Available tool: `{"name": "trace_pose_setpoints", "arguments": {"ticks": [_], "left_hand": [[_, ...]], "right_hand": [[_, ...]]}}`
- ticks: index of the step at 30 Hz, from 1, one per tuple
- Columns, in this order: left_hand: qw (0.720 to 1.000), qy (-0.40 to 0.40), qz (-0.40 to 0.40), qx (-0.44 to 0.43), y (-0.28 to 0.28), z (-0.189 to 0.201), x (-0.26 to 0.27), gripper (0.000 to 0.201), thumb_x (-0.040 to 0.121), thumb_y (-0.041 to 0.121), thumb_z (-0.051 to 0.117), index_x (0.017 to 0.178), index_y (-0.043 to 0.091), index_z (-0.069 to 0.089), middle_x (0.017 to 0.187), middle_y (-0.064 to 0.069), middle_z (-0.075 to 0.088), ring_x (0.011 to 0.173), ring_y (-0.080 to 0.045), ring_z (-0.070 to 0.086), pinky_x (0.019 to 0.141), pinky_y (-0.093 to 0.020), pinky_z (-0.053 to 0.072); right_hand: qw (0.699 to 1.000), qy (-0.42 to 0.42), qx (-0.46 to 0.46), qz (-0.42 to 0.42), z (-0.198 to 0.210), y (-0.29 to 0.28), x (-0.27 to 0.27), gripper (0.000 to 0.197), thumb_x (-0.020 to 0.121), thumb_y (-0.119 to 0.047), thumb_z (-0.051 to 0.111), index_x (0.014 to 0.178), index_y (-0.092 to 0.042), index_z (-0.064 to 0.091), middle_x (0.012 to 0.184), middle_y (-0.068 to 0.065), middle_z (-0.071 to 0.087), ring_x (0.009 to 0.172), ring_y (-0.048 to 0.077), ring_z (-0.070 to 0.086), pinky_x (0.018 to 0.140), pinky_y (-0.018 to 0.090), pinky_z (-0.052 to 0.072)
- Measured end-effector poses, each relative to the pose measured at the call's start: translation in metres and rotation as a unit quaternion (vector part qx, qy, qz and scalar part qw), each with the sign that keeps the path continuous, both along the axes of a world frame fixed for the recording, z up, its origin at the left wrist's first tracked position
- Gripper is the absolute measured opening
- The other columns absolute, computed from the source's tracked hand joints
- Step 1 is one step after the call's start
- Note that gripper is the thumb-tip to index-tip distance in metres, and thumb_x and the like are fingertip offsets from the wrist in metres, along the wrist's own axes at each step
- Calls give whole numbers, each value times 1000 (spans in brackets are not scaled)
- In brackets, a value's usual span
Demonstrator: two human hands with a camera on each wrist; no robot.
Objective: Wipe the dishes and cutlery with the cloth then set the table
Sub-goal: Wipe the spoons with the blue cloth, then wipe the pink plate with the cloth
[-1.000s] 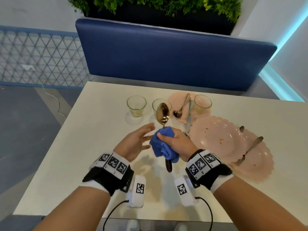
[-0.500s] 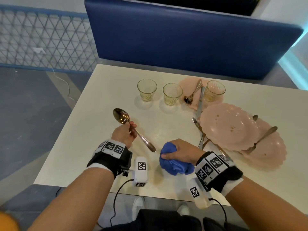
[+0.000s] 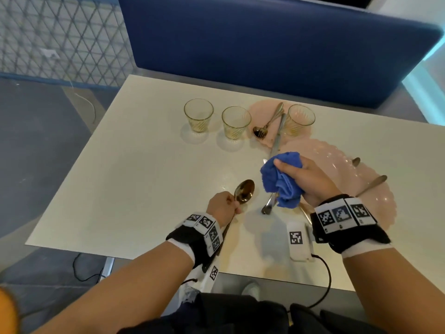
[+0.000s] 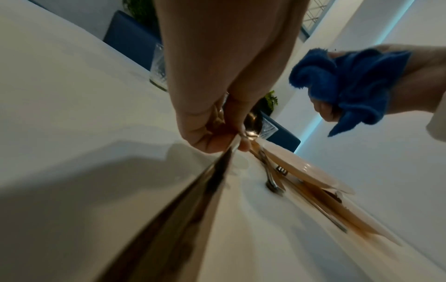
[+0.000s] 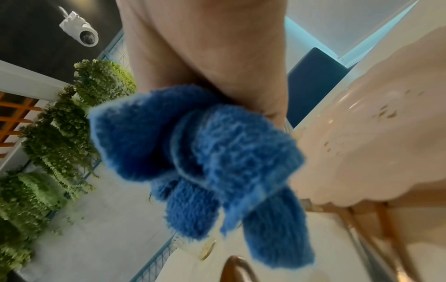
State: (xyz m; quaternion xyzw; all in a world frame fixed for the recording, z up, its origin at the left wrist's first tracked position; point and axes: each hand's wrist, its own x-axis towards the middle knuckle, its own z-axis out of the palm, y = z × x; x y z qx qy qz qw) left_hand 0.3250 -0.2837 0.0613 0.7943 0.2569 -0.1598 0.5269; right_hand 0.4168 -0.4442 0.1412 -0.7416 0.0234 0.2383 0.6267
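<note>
Gripping the spoon (image 3: 244, 191) in my left hand (image 3: 222, 208), I held the bunched blue cloth (image 3: 280, 179) in my right hand (image 3: 305, 180) above the table (image 3: 144, 169).

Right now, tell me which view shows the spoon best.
The head view: the spoon, bowl clear, is held by the left hand. The left wrist view shows its blurred handle up close; the right wrist view only a curved metal edge, possibly it.

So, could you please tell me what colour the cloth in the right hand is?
Blue; the cloth shows best in the right wrist view.
</note>
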Motion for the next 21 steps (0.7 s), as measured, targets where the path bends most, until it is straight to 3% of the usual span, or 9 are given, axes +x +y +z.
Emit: {"name": "trace_pose_setpoints", "arguments": {"ticks": [3,8,9,11,13,16,18,21], "left_hand": [[997,9,-14,72,-21,-6,6,22,96,17,47,108,2,59,94,-5,53,84,-16,48,71,-24,35],[993,10,24,111,-36,-13,9,13,92,13,54,99,4,57,91,-5,54,82,-17,50,71,-25,37],[993,6,39,109,-38,-12,9,11,91,11,55,99,4,55,93,-7,55,82,-19,51,72,-25,39],[991,3,51,121,-40,-11,10,11,89,8,55,99,4,52,99,-14,60,86,-24,56,74,-29,43],[988,14,48,143,-41,-6,12,18,90,6,53,107,0,51,107,-19,61,95,-31,59,78,-33,45],[981,26,36,191,-44,6,28,33,90,11,55,118,-2,44,119,-19,55,110,-33,54,85,-34,43],[980,-9,24,198,-54,17,49,36,91,14,55,121,-2,44,124,-20,52,115,-33,50,93,-36,40],[988,4,15,151,-83,30,86,33,93,19,51,117,-3,52,121,-18,58,114,-32,54,88,-32,42]], "right_hand": [[1000,9,-4,-19,1,-24,2,22,88,-24,64,105,-10,63,85,6,68,71,16,65,51,25,53],[999,7,7,-39,6,-70,12,26,90,-27,61,106,-7,59,87,10,64,70,19,62,45,26,52],[998,4,10,-54,7,-78,14,25,90,-28,60,105,-8,59,87,10,65,71,21,64,48,32,55],[997,-7,18,-77,7,-95,21,31,91,-33,59,108,-8,60,95,12,68,83,25,67,66,43,60],[997,-14,22,-78,7,-109,28,47,87,-42,59,120,-9,56,108,13,68,98,25,67,78,41,59],[995,-8,49,-88,13,-130,39,71,73,-53,64,128,-10,51,105,10,67,93,21,67,74,36,58],[993,-21,68,-93,15,-144,45,53,87,-43,57,126,-7,51,95,8,66,81,17,67,69,34,57],[991,-32,74,-108,17,-163,51,35,96,-33,50,120,-8,52,92,9,64,76,16,67,70,34,58]]}}
